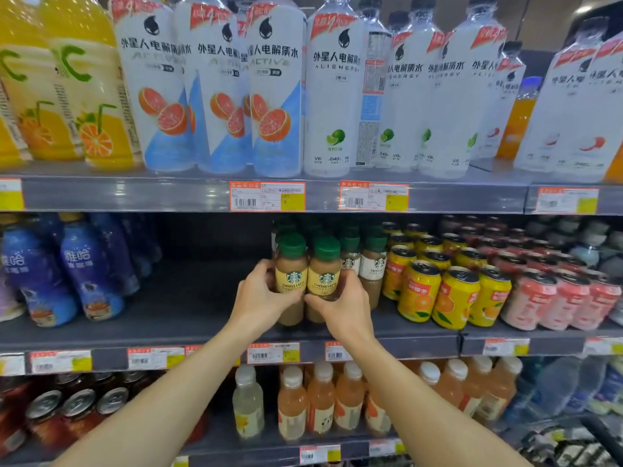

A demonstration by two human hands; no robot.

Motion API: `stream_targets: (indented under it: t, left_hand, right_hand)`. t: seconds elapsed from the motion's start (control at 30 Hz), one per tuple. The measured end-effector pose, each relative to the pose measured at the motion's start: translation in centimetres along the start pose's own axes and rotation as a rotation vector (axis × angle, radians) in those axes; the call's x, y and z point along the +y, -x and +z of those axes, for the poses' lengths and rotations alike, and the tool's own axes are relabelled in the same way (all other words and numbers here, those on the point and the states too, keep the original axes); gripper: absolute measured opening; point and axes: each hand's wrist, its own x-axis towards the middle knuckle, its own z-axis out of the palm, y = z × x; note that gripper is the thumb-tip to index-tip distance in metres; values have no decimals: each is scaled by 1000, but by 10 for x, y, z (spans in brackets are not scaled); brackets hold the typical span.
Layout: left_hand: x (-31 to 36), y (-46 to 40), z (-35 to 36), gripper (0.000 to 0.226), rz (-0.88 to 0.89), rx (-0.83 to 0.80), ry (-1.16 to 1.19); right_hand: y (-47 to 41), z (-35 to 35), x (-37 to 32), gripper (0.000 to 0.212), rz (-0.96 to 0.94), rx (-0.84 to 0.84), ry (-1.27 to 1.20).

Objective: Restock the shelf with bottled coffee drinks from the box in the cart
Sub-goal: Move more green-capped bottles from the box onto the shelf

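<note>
**Two coffee bottles held at the middle shelf**

Both hands meet at the centre of the frame. The left hand (261,294) wraps its grip around the left green-capped plastic coffee bottle with a yellow label (292,278), fingers curled behind it and thumb across the front. The right hand (340,305) closes its grip on the right green-capped coffee bottle with the same yellow label (324,278), thumb low on the front. The two bottles stand upright, side by side and touching, on the grey middle shelf (188,318); I cannot tell whether their bases rest fully on it.

Just right of them and behind stand more green-capped coffee bottles with white labels (374,264). Further right sit rows of yellow orange-drink cans (438,291), then pink cans (556,298). Left of the hands a stretch of the shelf lies bare, and at the left edge stand blue plastic bottles (87,274).

On the upper shelf stand tall white electrolyte-water bottles (276,92) and, upper left, yellow orange-juice bottles (84,89). Below the arms, the lower shelf holds pale orange drink bottles with white caps (320,399).
</note>
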Motion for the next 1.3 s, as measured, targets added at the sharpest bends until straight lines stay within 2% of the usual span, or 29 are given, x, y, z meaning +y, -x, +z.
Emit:
stream_targets:
  t: [0.23,0.43,0.73,1.3]
  left_hand:
    - [-20,-1,7,41,-21,-19,-18]
    - [-28,1,19,49,-89,25,59]
    - [-34,-6,29,51,-69,110,-83]
    - [-29,-11,27,47,-104,54,-229]
  right_hand:
    - [-2,12,23,60,35,-24,-14]
    - [1,19,31,56,57,5,-25]
    - [4,21,37,52,124,-24,57]
    - [-4,29,28,51,222,-75,233]
